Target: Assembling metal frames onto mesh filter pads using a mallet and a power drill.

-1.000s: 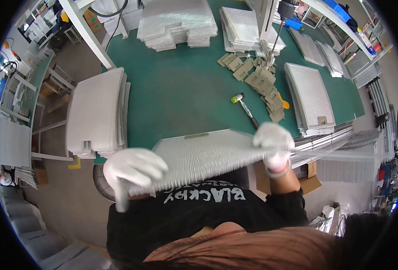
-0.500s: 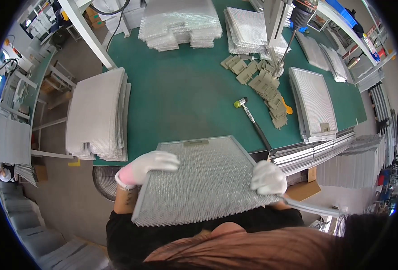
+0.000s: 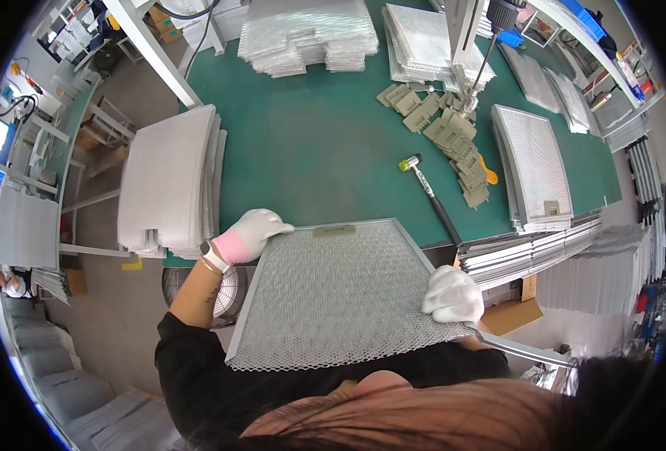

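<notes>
A silver mesh filter panel [image 3: 340, 293] is tilted in front of me, its far edge at the table's front. Metal framing runs along its left, far and right sides; the near side shows bare mesh. A small beige latch plate [image 3: 334, 231] sits at the far edge. My left hand [image 3: 254, 231], in a white glove with a pink cuff, pinches the far left corner. White-gloved too, my right hand [image 3: 453, 295] is closed on the panel's right edge. Beyond it, a loose metal frame strip [image 3: 528, 349] sticks out to the right from the near right corner.
On the green table [image 3: 295, 150] lie a mallet [image 3: 432, 197] and several beige latch plates [image 3: 453, 139]. Mesh sheets [image 3: 163, 177] are stacked at left, with more mesh stacks [image 3: 310, 34] behind. Framed filters [image 3: 532, 165] stand right. A floor fan [image 3: 227, 297] is below left.
My left hand has moved from the panel's left side up to its far left corner, and its fingers have closed there. My right hand keeps its place on the right edge.
</notes>
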### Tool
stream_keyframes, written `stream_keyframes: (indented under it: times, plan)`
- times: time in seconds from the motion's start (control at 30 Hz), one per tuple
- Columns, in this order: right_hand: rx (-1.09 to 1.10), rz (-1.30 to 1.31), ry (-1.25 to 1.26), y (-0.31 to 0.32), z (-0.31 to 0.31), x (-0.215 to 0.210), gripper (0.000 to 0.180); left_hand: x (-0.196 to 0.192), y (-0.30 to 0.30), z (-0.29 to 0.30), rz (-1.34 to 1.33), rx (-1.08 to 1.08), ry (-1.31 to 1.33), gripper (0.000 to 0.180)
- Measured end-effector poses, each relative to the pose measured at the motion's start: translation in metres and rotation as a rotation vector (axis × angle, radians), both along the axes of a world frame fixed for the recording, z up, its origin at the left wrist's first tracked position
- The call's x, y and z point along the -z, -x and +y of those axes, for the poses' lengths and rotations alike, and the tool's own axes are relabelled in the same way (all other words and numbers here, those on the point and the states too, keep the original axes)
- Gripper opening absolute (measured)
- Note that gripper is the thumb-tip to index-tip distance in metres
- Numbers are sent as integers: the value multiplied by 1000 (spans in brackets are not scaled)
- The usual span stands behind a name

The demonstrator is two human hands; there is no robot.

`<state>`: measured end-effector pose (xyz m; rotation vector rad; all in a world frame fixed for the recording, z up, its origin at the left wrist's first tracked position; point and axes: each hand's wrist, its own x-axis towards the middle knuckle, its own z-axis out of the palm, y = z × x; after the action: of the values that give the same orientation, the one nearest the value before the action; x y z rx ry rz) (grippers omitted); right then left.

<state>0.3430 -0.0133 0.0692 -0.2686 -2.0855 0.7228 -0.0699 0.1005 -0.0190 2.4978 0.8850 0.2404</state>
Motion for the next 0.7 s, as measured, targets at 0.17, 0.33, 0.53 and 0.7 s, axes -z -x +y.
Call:
stream_keyframes:
  times: [0.17, 0.33, 0.53, 0.7]
  plan:
    - [11, 35, -34, 3, -2, 2, 14, 7, -9, 2, 16, 254, 69, 51]
    - [9, 34, -35, 2, -3, 4, 14, -14, -13, 0, 329, 199, -134, 58]
    - [-3, 11, -48, 1, -2, 4, 13, -33, -11, 39, 425, 310, -13, 50]
    - [-3, 28, -50, 3, -5, 6, 13, -29, -68, 53, -12, 423, 340, 44]
